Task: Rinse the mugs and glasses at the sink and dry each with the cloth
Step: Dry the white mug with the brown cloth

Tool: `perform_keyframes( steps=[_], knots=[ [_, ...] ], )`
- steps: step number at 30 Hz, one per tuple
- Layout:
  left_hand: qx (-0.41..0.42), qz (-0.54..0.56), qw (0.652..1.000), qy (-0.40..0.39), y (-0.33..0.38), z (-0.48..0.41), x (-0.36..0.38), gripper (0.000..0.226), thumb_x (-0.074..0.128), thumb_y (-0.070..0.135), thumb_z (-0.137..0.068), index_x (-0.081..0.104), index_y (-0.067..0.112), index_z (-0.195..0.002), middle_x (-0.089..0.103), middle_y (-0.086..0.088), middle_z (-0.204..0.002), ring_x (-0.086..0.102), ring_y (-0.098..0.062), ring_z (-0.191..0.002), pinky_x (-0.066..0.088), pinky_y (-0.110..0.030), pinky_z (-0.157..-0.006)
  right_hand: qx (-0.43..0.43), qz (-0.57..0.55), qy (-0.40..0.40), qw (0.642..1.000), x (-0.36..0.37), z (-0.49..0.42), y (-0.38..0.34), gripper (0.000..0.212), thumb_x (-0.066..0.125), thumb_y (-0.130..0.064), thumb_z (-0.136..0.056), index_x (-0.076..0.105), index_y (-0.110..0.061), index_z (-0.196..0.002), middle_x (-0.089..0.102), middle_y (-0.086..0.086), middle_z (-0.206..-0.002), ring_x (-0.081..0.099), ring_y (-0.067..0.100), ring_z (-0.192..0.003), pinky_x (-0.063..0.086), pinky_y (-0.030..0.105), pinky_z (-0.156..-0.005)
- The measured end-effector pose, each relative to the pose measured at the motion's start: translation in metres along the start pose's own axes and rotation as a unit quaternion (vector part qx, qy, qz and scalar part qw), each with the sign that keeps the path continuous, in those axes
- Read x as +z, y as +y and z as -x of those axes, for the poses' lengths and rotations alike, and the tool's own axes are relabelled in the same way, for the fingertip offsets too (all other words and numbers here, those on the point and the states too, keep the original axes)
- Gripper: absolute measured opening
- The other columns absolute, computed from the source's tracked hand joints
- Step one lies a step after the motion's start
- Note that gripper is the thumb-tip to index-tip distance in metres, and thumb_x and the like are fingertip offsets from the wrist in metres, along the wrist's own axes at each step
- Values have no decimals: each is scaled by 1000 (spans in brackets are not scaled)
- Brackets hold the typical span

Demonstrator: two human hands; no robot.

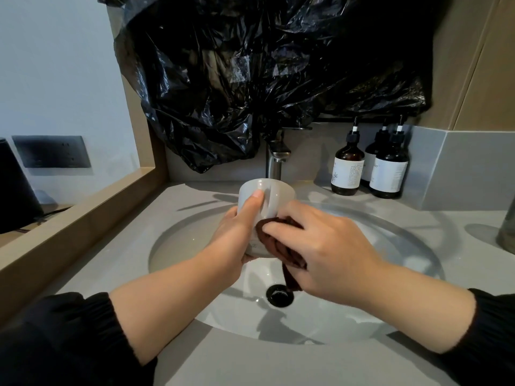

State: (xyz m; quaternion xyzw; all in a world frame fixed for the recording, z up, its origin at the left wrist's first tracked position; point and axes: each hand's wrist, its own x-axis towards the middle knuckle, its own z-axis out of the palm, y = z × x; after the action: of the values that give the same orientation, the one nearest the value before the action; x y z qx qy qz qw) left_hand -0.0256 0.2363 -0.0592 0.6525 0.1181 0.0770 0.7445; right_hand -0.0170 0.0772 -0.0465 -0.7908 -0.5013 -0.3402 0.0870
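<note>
- Pale grey-white glazed ceramic mug [274,196]: held in the air over the oval white sink basin [390,274], just in front of the brushed-metal faucet [274,160]. Its long axis runs from the person up and away toward the faucet, tilted. Which end is the mouth cannot be told.
- Left hand [237,235]: grips the mug from its left side. The fingers [250,207] are curled round the wall, with the forefinger laid along it toward the far end. This hand bears the mug.
- Dark brown folded cloth [281,246]: pressed against the mug's right, lower wall, with one tail hanging toward the black round drain [279,294].
- Right hand [328,252]: lies right of the mug, with the cloth between its palm and the mug. Its fingers [281,228] are bent and close together, pinching the cloth onto the wall.
- Judgement: drying of this mug is under way. A wipe would follow the wall round the long axis, the left hand turning the mug against the cloth.
- Surroundings: three dark amber pump bottles [348,168] stand on the grey counter behind the basin, to the right. A crumpled black plastic sheet [250,65] hangs above the faucet.
</note>
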Motion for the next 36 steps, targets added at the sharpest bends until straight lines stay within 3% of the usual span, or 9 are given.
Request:
perform_keyframes(
  steps=[4,11,16,21,23,26,29,33,36],
  knots=[
    [-35,16,999,32,1,-3,-1,52,54,61,-85,53,23,-121,68,-10,-107,68,-26,-91,56,-43,-83,41,-7,79,996,-10,7,26,29,52,-20,-75,69,-13,-98,60,5,-94,57,24,-70,47,32,-48],
    [-21,-8,999,-47,-3,0,0,53,52,62,-85,64,20,-114,75,-6,-97,72,-21,-87,58,-35,-74,-105,52,118,986,-2,-2,18,26,58,-9,-83,68,-9,-107,63,17,-103,61,32,-77,50,37,-49],
    [-11,-20,998,-55,-5,-1,5,60,58,67,-77,60,27,-121,73,-3,-107,72,-23,-92,58,-39,-80,39,-45,160,985,-11,-8,23,28,58,-13,-79,70,-15,-104,58,7,-101,58,21,-81,50,33,-58],
    [6,-20,997,-72,-7,0,5,44,59,55,-85,59,30,-120,73,-3,-104,73,-22,-79,58,-38,-79,210,-284,36,935,-20,-21,43,40,58,2,-82,68,-36,-92,55,-5,-99,54,2,-92,39,7,-80],
    [-2,-14,997,-79,-6,2,5,46,57,54,-85,57,29,-122,71,-4,-106,72,-21,-67,56,-33,-71,187,-253,2,949,-24,-21,48,43,59,3,-83,68,-36,-98,51,-9,-100,53,3,-92,39,8,-81],
    [-23,22,997,-72,-1,6,4,49,54,56,-85,58,21,-118,73,-5,-91,71,-18,-62,55,-29,-58,134,-104,-48,984,-26,-14,58,46,57,4,-78,69,-31,-103,44,-10,-104,49,14,-89,49,35,-74],
    [-42,100,994,-17,7,4,-1,43,54,56,-86,59,21,-111,72,-10,-85,70,-25,-73,57,-41,-66,168,-21,-81,982,-16,1,69,42,55,0,-78,69,-32,-100,43,-11,-106,45,14,-88,48,36,-71],
    [-78,112,990,-31,9,5,-4,47,54,57,-86,63,19,-112,73,-12,-82,70,-27,-73,56,-49,-74,328,-316,44,889,-11,1,72,37,66,-1,-83,67,-37,-90,63,-7,-101,61,13,-95,45,19,-83],
    [-92,87,988,-90,6,9,-1,48,51,59,-85,68,18,-103,74,-11,-84,69,-27,-79,54,-50,-83,343,-544,-32,765,-26,-3,69,29,71,-13,-77,69,-29,-101,73,1,-100,69,17,-97,54,25,-85]
  ],
)
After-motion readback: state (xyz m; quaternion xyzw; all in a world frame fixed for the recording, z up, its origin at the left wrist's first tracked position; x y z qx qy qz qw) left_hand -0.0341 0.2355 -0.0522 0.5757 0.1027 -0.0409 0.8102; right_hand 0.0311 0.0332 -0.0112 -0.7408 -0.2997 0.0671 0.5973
